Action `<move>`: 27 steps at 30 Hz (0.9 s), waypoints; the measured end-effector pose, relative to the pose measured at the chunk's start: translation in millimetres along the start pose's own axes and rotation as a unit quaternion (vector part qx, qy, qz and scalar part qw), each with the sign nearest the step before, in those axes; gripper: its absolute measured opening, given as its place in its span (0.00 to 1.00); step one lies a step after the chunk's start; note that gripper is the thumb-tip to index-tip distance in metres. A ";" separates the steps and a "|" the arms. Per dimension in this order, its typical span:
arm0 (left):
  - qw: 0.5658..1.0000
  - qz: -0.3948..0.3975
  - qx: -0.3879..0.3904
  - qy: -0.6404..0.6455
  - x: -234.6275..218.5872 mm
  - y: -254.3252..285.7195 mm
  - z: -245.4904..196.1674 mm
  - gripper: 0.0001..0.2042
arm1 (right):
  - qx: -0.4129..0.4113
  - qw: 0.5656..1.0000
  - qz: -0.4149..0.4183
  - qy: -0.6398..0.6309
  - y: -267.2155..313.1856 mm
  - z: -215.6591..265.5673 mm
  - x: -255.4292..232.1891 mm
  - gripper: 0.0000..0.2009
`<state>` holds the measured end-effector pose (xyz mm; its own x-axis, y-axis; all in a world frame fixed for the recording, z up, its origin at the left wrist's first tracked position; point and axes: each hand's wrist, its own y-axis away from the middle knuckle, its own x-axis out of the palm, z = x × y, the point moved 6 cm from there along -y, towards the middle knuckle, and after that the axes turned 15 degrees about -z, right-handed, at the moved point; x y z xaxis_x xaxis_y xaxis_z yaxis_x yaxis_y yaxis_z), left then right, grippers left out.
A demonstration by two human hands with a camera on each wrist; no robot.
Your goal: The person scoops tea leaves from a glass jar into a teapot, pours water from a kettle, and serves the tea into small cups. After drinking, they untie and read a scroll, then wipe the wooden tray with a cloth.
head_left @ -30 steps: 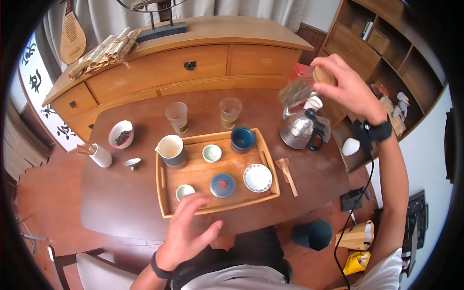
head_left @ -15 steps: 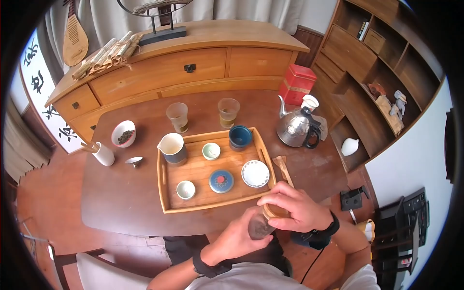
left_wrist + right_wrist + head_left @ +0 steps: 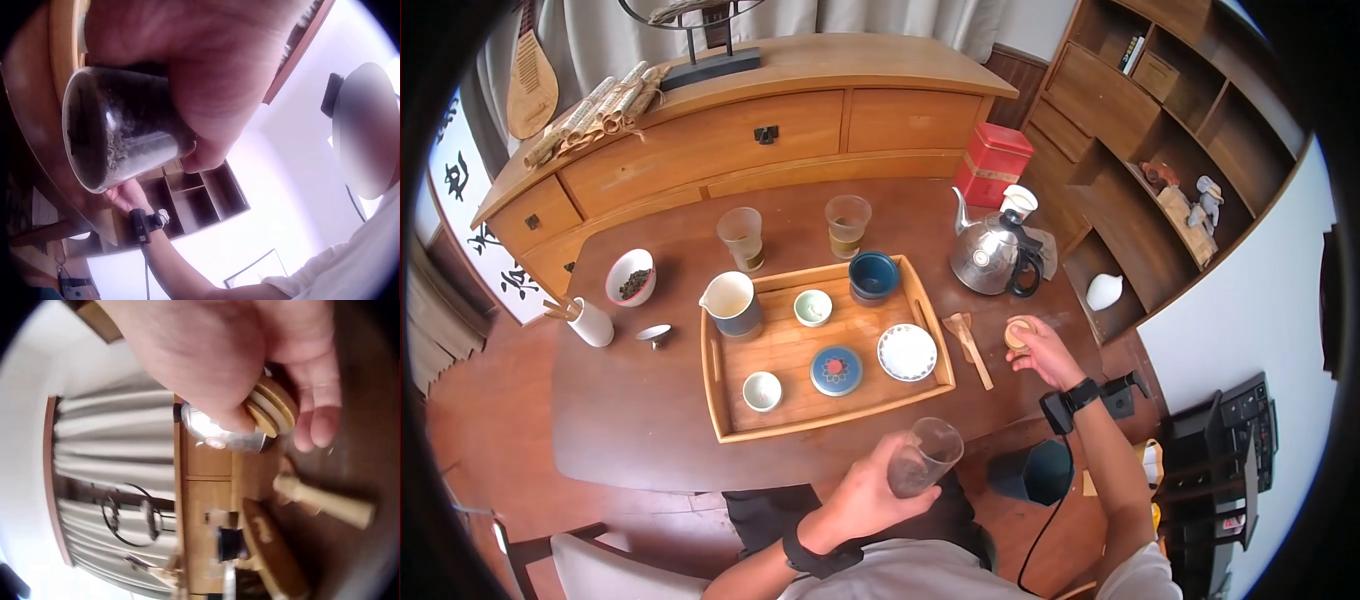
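My left hand (image 3: 868,497) grips a clear glass jar (image 3: 933,450) near the table's front edge, tilted with its mouth uncovered. Dry leaf-like bits (image 3: 115,150) lie inside the jar in the left wrist view. Over the table's right side, my right hand (image 3: 1048,357) pinches a round wooden lid (image 3: 1020,333); its grooved edge shows in the right wrist view. Wooden tea tools (image 3: 970,352) lie just left of that hand. Between the hands and the cabinet sits a wooden tray (image 3: 870,400) with a blue patterned lid (image 3: 836,370), a white patterned dish (image 3: 907,353) and a blue cup (image 3: 873,277).
A steel kettle (image 3: 985,255) stands at the right, before a red tin (image 3: 993,165). Two glasses (image 3: 847,226) are behind the tray. At left are a bowl of dark leaves (image 3: 631,278) and a tool holder (image 3: 592,323). A dark bin (image 3: 1032,472) is on the floor.
The jar came from the right near the kettle to the front edge, passing into the left hand. The right hand has lifted its wooden lid off and carried it rightward.
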<state>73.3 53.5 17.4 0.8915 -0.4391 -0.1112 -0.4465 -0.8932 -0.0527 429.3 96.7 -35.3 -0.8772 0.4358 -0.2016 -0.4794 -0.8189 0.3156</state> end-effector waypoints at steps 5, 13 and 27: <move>1.000 -0.011 0.014 -0.014 -9.7 2.6 1.0 0.31 | -0.327 0.774 -0.207 0.501 -8.1 13.0 -30.8 0.27; 0.997 -0.047 0.036 -0.048 -25.0 0.0 0.0 0.31 | -0.253 0.833 -0.052 0.489 61.0 25.3 57.0 0.16; 0.986 -0.071 0.076 -0.127 -63.1 8.5 -0.6 0.34 | -0.253 0.964 0.023 0.081 131.4 111.7 59.3 0.09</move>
<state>13.3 73.6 24.6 0.9065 -0.2557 -0.3359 -0.3428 -0.9103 -0.2323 311.3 56.7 97.8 -0.8617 0.3646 -0.3529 -0.3299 -0.9310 -0.1562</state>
